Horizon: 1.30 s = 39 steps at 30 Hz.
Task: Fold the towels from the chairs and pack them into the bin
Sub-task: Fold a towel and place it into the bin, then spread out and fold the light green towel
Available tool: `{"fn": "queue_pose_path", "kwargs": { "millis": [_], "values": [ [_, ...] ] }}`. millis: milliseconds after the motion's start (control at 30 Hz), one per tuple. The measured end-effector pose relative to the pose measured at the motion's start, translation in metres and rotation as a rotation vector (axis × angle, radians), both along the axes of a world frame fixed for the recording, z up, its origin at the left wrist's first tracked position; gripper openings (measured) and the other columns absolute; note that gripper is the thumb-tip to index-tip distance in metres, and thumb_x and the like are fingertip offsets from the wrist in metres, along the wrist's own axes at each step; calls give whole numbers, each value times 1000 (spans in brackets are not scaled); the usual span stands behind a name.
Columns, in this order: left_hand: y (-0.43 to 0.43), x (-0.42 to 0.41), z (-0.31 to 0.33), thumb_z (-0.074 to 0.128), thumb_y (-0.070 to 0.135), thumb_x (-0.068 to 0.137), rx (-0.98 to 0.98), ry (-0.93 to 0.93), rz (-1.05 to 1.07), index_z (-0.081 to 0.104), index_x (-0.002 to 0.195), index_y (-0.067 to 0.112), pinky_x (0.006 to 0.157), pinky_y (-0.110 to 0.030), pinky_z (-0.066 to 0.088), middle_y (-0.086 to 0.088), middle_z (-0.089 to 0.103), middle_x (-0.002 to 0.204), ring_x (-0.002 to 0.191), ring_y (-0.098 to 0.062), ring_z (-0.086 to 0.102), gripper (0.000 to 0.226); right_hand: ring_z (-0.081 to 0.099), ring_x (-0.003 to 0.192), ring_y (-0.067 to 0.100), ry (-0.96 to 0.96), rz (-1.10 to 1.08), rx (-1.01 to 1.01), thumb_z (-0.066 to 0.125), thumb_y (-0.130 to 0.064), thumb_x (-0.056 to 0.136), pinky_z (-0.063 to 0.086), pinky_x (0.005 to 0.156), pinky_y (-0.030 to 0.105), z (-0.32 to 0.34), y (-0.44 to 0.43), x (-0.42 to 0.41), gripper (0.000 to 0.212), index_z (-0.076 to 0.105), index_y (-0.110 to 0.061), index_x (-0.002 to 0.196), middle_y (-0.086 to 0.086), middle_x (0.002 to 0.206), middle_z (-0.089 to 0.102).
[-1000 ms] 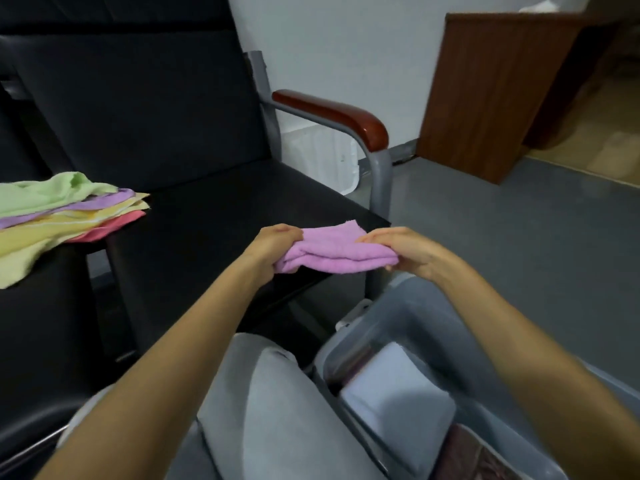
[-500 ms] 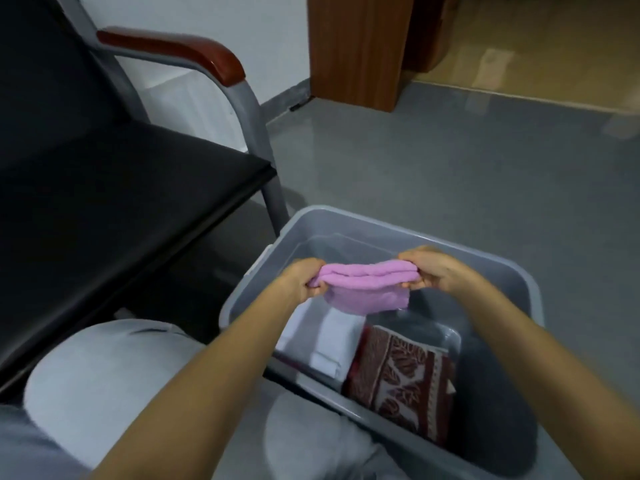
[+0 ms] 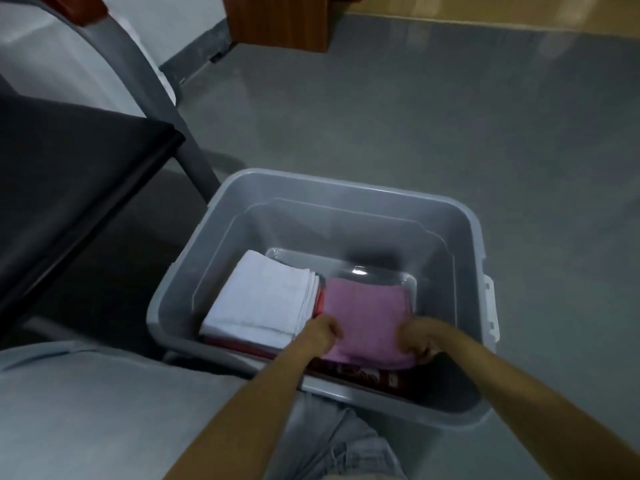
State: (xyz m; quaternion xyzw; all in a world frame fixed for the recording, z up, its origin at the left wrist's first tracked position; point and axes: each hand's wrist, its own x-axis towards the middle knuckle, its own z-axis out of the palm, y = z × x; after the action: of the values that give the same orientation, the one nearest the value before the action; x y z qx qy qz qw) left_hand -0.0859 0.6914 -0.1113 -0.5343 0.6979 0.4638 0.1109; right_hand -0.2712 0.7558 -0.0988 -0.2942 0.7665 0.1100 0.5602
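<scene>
Pink towel: folded pink terry-cloth towel [image 3: 367,317] lies flat inside the bin, held at its near edge between the two hands and stretching away from them toward the far wall.
Left hand: left hand [image 3: 320,332] is curled closed on the towel's near left corner, fingers pinching the cloth.
Right hand: right hand [image 3: 420,337] is clenched on the towel's near right corner, gripping the fabric.
Bin: grey translucent rectangular plastic bin [image 3: 346,188] stands on the floor, both hands reaching down into it over its near rim.
White towel: folded white towel [image 3: 263,299] lies in the bin just to the left of the left hand, touching the pink towel's left side.
Patterned cloth: dark red patterned cloth [image 3: 360,374] shows beneath the pink towel, under and just nearer than the hands.
Chair: black padded chair with grey metal frame [image 3: 69,174] stands well to the left of the left hand, beside the bin.
Floor: grey smooth floor [image 3: 450,116] spreads beyond the hands.
</scene>
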Motion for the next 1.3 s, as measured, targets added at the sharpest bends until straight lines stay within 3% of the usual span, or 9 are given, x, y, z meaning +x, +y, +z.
{"fn": "queue_pose_path", "kwargs": {
  "millis": [200,333,400,500,567,733,967,1067,1300],
  "values": [
    [-9,5,-8,39,-3,86,-96,-104,-116,65,103,5,87,-21,42,-14,55,110,108,-33,58,33,53,63,23,-52,20,39,44,-2,95,51,43,24,-5,-2,10,3,46,1,95,17,74,49],
    [-1,8,1,39,3,94,-88,-239,-407,49,122,4,95,-35,42,-24,47,130,115,-36,52,30,56,118,29,-48,205,273,35,-6,100,49,90,26,-6,11,24,35,49,13,125,24,128,55],
    [6,7,7,38,2,94,-122,-287,-543,44,125,6,93,-35,42,-21,48,129,115,-34,51,33,64,100,32,-19,239,250,36,-9,100,52,78,30,-5,11,30,34,53,14,119,25,124,58],
    [9,-4,11,41,2,95,-327,-393,-658,47,130,5,96,-37,43,-18,51,132,120,-32,51,36,52,49,17,130,402,-20,45,-8,93,44,39,22,6,-2,28,23,50,-3,71,12,68,59],
    [11,-9,16,41,0,96,-424,-443,-699,50,130,3,97,-39,44,-18,48,134,122,-32,51,36,52,44,14,173,516,-172,51,-10,89,42,41,22,10,-11,29,24,49,-6,66,7,54,56],
    [13,0,20,41,7,98,-192,-409,-736,49,126,-2,98,-38,41,-21,48,133,120,-36,49,31,54,66,22,68,723,-126,58,-16,87,39,51,22,-5,-4,48,15,63,-4,93,21,104,67],
    [-27,12,63,40,4,94,-102,-149,-436,58,116,-6,81,-31,47,-21,58,122,97,-29,60,31,57,82,22,127,690,-206,54,-18,92,49,67,28,32,-44,45,22,64,1,99,10,82,59],
    [-68,27,119,41,9,95,-202,12,-175,60,111,0,62,-27,49,-20,62,115,75,-27,61,27,59,106,30,296,541,-551,47,-16,94,46,83,32,78,-91,60,25,60,0,108,17,109,63],
    [-132,142,248,46,18,93,-708,135,399,62,104,15,86,-37,50,-9,67,103,97,-29,63,20,55,107,36,277,332,-1311,46,-13,90,41,83,37,201,-187,192,22,58,-7,108,16,111,64]
  ]
}}
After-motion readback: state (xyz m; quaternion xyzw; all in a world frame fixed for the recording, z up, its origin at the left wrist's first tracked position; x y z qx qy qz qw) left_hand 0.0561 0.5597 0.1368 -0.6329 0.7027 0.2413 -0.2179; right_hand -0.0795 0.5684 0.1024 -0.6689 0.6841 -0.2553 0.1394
